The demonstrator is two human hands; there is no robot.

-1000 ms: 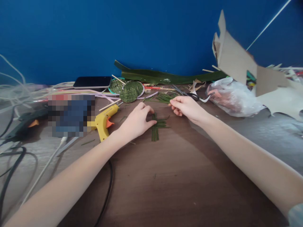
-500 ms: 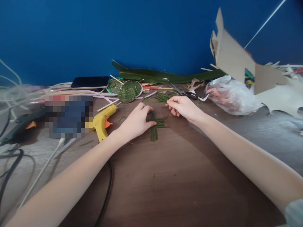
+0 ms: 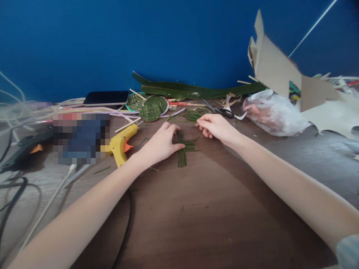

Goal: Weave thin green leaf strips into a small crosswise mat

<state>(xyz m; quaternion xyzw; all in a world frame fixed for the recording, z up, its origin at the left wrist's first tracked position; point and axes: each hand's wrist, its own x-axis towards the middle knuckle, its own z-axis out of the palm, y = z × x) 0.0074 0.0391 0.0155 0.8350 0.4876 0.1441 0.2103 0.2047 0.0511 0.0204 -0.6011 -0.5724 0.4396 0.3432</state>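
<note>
A small crossed weave of green leaf strips (image 3: 182, 160) lies flat on the brown table, some strips pointing toward me and others to the right. My left hand (image 3: 161, 144) rests at its left side, thumb stretched onto the strips and fingers spread around the upper left, hiding part of the weave. Just above and to the right, my right hand (image 3: 214, 129) is closed in a pinch, thumb against forefinger. A thin green leaf strip (image 3: 182, 121) runs left from that pinch. Behind it sits a pile of loose cut strips (image 3: 193, 115).
Left of my hand lie a yellow glue gun (image 3: 119, 144) and a pixelated dark object (image 3: 84, 138). Woven green discs (image 3: 151, 108), a phone (image 3: 106, 98), scissors (image 3: 226, 113) and a long leaf (image 3: 196, 89) line the back. Right stand a plastic bag (image 3: 276, 114) and cut cardboard (image 3: 276, 63).
Almost nothing differs. Both hands keep their places by the weave, and the thin strip at my right fingertips shows a little more clearly now.
</note>
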